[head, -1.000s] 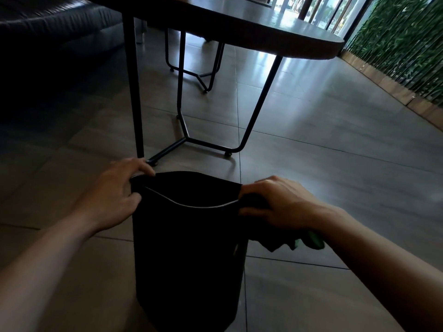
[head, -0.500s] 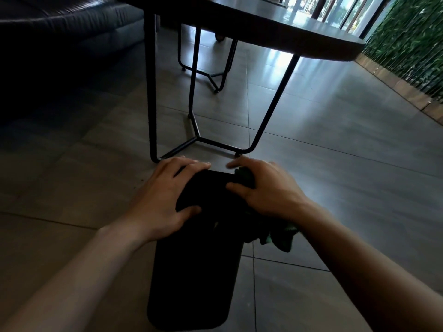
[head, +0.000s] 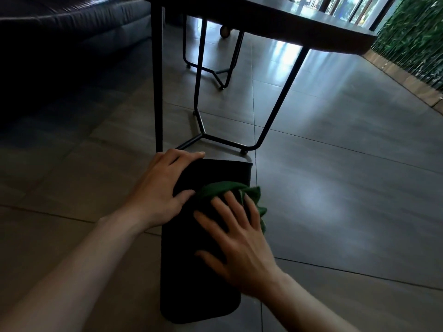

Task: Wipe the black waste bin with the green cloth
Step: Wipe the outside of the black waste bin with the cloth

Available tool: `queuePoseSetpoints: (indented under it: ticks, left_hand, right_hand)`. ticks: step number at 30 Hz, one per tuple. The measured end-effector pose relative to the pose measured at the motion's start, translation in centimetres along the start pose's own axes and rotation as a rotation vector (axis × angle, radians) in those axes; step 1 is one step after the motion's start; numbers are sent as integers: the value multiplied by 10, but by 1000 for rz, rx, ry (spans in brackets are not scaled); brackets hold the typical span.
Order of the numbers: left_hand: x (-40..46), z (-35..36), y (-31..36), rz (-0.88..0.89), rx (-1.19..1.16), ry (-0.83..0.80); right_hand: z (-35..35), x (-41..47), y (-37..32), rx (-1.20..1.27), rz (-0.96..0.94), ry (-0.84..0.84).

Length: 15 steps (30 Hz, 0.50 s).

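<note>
The black waste bin (head: 191, 271) is tipped away from me on the tiled floor, its side facing up and its rounded base nearest me. My left hand (head: 163, 185) grips the bin's upper left edge near the rim, thumb on the side wall. My right hand (head: 239, 245) lies flat with fingers spread on the bin's side, pressing the green cloth (head: 223, 188) against it. The cloth bunches out beyond the fingertips and hangs over the bin's right edge. The bin's opening points away and is hidden.
A dark table (head: 287, 20) on thin black metal legs (head: 158, 92) stands just beyond the bin's far end. A dark sofa (head: 60, 32) fills the upper left. A green plant wall (head: 412, 37) runs along the right. Tiled floor (head: 335, 188) spreads to the right.
The bin went from upright, held at both rim edges, to tipped away from me. My right hand slid with the cloth from the rim down onto the bin's side.
</note>
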<state>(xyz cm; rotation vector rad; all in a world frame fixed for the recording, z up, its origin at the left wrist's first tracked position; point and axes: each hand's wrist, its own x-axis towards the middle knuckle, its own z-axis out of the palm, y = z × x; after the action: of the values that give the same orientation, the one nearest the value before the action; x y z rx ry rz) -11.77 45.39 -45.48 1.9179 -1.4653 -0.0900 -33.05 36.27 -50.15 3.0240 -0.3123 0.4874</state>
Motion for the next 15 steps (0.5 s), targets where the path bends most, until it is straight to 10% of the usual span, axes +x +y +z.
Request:
queuePoseSetpoints:
  ticks: [8, 15]
  left_hand:
    - [-1, -5, -2, -25, -18, -23]
    - [5, -1, 2, 19, -62, -49]
  right_hand:
    - [34, -62, 6, -263, -529, -61]
    - [-18, 44, 35, 29, 152, 245]
